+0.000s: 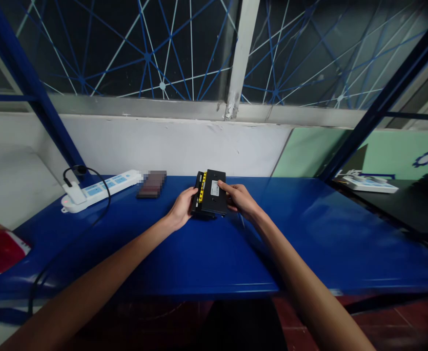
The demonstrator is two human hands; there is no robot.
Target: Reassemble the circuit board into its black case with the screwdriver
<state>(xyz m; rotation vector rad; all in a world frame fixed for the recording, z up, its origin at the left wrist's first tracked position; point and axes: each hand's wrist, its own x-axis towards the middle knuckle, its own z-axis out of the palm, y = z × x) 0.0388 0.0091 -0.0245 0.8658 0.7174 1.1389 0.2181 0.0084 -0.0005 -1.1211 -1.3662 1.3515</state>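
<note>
A black router (219,197) with a row of yellow ports along one side and a white label on its broad face is held above the blue table, between both hands. My left hand (180,209) is closed on its left edge, the thumb near the ports. My right hand (241,201) grips the right edge, its thumb pressed on the face beside the label. The fingers behind the router are mostly hidden.
Behind on the left lies a white power strip (100,191) with a plug and black cable. A pixelated dark flat object (152,184) lies beside it. A red package (1,248) is at the left edge. White items (369,184) lie far right. Blue posts flank the table (206,258).
</note>
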